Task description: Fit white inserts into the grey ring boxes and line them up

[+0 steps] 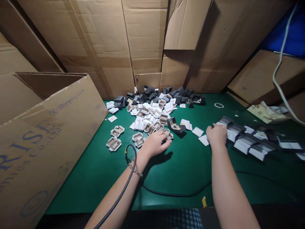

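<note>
Over the front of a pile of white and grey folded card inserts (152,116), my left hand (156,143) has its thumb apart from its fingers, and it holds nothing I can see. Its fingertips come near one insert (168,134) at the pile's front. A small black hinged box (175,125) stands open just beyond them. My right hand (217,135) is closed at the left end of a group of open black boxes with white linings (243,143). What its fingers grip is hidden. Beside it lie flat white cards (197,131).
More black boxes (149,92) are heaped at the back against cardboard. A large carton (59,127) stands at left. Loose inserts (113,143) lie near it. A black cable (171,194) crosses the green table (95,190). A white ring (219,105) and a yellowish packet (267,113) lie at right.
</note>
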Available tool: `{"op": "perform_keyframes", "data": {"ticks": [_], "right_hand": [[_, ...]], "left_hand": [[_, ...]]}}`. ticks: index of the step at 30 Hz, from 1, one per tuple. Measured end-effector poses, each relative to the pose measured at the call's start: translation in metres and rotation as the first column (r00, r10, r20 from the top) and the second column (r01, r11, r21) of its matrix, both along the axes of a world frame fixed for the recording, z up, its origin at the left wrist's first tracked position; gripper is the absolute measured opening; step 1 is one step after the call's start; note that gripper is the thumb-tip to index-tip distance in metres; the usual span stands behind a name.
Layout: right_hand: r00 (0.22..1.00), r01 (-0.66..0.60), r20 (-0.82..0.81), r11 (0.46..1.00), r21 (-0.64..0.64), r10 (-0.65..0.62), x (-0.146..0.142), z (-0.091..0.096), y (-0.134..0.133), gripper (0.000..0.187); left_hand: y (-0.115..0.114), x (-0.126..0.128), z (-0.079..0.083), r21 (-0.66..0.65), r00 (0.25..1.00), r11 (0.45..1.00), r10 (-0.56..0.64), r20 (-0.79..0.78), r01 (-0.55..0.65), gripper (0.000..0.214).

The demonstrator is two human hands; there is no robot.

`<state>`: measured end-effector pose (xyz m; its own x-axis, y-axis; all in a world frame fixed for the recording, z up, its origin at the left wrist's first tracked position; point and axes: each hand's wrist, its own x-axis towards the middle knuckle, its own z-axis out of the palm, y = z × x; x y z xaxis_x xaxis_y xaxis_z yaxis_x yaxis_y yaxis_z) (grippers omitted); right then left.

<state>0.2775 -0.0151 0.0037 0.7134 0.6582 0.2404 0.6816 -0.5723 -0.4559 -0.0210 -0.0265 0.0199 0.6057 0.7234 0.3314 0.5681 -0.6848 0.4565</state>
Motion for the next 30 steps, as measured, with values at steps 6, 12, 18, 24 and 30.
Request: {"op": "perform_keyframes", "data": {"ticks": [6,12,18,24,30], "right_hand": [[0.929,-0.366,0.021,0.912,0.187,0.369,-0.04,0.015,0.004,0.049],[0.692,-0.722,-0.005,0.691,0.036,0.722,-0.089,0.015,0.0,0.066],[0.713,-0.7,0.028,0.709,0.085,0.7,-0.097,0.003,0.004,0.044],[0.787,-0.56,0.029,0.694,0.453,0.616,-0.12,0.013,-0.003,0.041],[0.576,-0.754,0.15,0.452,0.476,0.803,-0.157,0.014,-0.023,0.035]], "left_hand": [[0.005,-0.002,-0.003,0.048,0.991,0.99,0.129,0.035,-0.13,0.029],[0.008,-0.003,-0.006,0.037,0.98,0.981,0.185,0.076,-0.188,0.026],[0.007,-0.001,-0.006,-0.012,0.947,0.971,0.237,0.215,-0.24,0.023],[0.007,0.005,-0.006,-0.331,0.823,0.931,0.308,0.477,-0.156,0.023],[0.011,0.009,-0.01,-0.659,0.574,0.748,0.504,0.645,0.084,0.043]]}}
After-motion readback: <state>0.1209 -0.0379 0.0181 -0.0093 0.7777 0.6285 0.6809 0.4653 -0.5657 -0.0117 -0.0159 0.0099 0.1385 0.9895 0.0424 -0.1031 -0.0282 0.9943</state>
